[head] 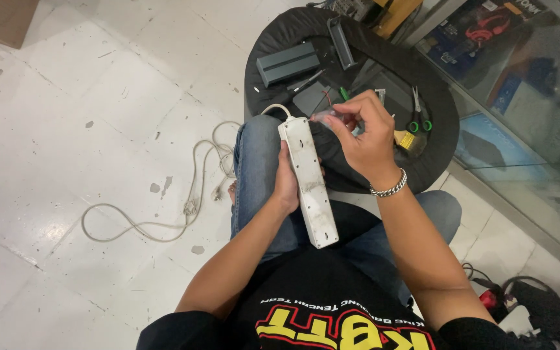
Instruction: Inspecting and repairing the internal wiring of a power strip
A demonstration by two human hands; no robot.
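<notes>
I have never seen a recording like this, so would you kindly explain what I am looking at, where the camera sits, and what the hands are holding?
There is no machine here: a seated person works with two bare hands, and the single camera is worn on their head, looking down at their lap. The left hand grips a long white power strip, turned back side up and resting on the knee. The right hand, with a silver bracelet on its wrist, holds a clear-handled screwdriver at the strip's far end. The strip's white cable trails over the tiled floor. Ahead stands a round black stool carrying grey boxes, green-handled scissors and small tools.
</notes>
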